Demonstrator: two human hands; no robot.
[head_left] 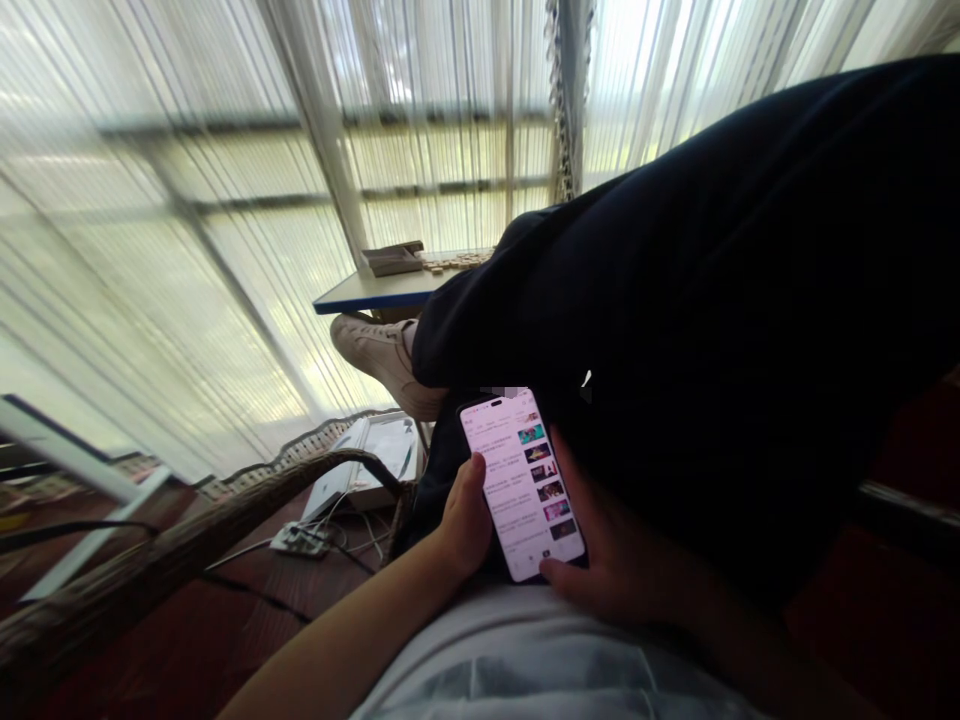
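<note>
A smartphone (517, 490) with a lit screen rests upright-tilted over my lap, showing a list of text lines with small pictures down its right side. My left hand (466, 515) grips its left edge, the thumb along the side and the other fingers hidden behind. Around the lower right edge wraps my right hand (611, 550), its thumb at the bottom of the screen. Dark trousers (600, 290) cover my crossed leg just beyond the phone, ending in a light shoe (375, 350).
A blue-edged table (375, 291) near the window holds a grey box-like object (394, 260) and several small pale pieces (454, 263). Sheer curtains (187, 150) hang ahead. At the lower left are a woven armrest (225, 510), a power strip (300, 538) with cables, and an open white box (386, 450).
</note>
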